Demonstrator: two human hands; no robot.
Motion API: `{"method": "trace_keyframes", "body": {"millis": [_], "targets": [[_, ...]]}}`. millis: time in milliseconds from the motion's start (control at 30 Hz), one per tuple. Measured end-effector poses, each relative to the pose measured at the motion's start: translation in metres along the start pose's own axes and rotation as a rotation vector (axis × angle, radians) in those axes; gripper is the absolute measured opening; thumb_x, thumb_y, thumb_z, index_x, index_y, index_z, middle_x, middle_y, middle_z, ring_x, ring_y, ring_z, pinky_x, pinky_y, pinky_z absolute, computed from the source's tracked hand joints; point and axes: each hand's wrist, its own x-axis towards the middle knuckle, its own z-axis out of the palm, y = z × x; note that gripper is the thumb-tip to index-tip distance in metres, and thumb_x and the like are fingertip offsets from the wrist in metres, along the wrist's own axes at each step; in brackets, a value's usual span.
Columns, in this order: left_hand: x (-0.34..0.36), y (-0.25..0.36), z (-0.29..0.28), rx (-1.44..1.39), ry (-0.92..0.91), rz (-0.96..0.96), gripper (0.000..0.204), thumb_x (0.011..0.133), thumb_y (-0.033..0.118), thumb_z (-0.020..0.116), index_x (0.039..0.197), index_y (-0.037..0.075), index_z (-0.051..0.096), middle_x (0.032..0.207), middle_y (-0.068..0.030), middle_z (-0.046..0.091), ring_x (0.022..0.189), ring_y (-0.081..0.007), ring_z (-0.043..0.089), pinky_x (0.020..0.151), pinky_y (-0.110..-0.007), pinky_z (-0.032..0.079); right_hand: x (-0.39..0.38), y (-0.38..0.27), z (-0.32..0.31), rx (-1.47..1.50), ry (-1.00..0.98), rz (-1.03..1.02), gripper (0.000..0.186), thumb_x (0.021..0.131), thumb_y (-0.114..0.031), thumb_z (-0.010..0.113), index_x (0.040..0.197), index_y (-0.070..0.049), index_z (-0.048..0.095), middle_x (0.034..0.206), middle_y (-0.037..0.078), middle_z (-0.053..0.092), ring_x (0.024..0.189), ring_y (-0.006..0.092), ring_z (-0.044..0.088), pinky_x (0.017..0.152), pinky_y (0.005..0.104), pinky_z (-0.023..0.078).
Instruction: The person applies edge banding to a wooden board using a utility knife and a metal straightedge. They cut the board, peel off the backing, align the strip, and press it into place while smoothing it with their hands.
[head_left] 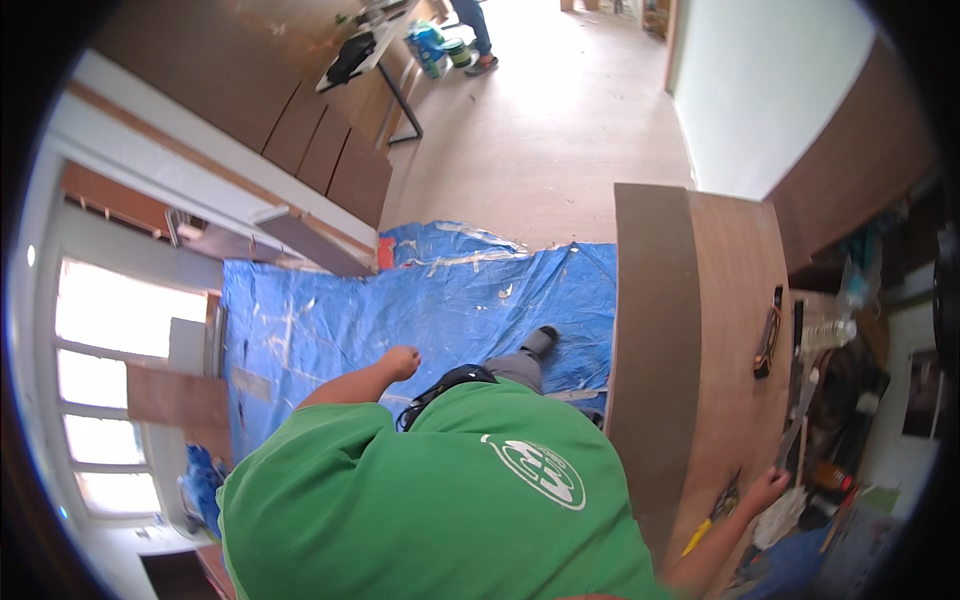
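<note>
My left hand (402, 362) hangs loosely curled over the blue tarp (420, 310), with nothing visible in it. Out to the right, my right hand (770, 486) is closed at the lower end of a long, thin grey strip (801, 422), like a metal ruler or blade. The strip points up and away across cluttered items. Close by, on a wooden panel (735, 300), lies an orange-and-black utility knife (768, 335). Nearer to me on that panel are a yellow-handled tool (697, 537) and a dark tool (727, 497), partly overlapping.
A clear bottle (829, 335) and dark bags crowd the right side. Brown boards (320, 140) line the far left, with a narrow table (350, 75) beside them. Another person's legs (474, 30) stand far ahead, near a green bucket (457, 53) and a blue-green bag (427, 45).
</note>
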Motion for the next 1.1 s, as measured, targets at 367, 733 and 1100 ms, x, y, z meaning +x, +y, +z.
{"method": "trace_keyframes", "body": {"millis": [367, 733, 1100], "targets": [[0.066, 0.182, -0.133, -0.342, 0.101, 0.585, 0.040, 0.101, 0.037, 0.048, 0.096, 0.001, 0.064, 0.102, -0.0247, 0.068, 0.099, -0.0452, 0.063, 0.085, -0.054, 0.048, -0.211, -0.351, -0.017, 0.942, -0.573, 0.313, 0.016, 0.099, -0.009, 0.058, 0.109, -0.005, 0.046, 0.077, 0.007, 0.060, 0.064, 0.0149, 0.059, 0.055, 0.0297, 0.052], [0.053, 0.127, -0.268, -1.021, -0.046, 0.985, 0.039, 0.093, 0.041, 0.069, 0.096, 0.002, 0.068, 0.089, -0.0098, 0.071, 0.081, -0.0146, 0.065, 0.073, -0.032, 0.052, -0.261, -0.626, 0.045, 0.749, -1.135, -0.093, 0.018, 0.098, -0.019, 0.064, 0.098, -0.001, 0.061, 0.075, 0.006, 0.066, 0.066, 0.0139, 0.061, 0.066, 0.0279, 0.049], [0.083, 0.002, -0.310, -1.457, 0.290, 0.692, 0.024, 0.097, 0.026, 0.067, 0.106, 0.004, 0.070, 0.089, -0.0037, 0.069, 0.083, -0.0093, 0.062, 0.078, -0.031, 0.052, -0.271, -0.780, 0.195, 0.416, -1.597, -0.625, 0.022, 0.098, -0.019, 0.064, 0.109, 0.000, 0.063, 0.088, 0.009, 0.071, 0.085, 0.0162, 0.066, 0.080, 0.0313, 0.051]]}}
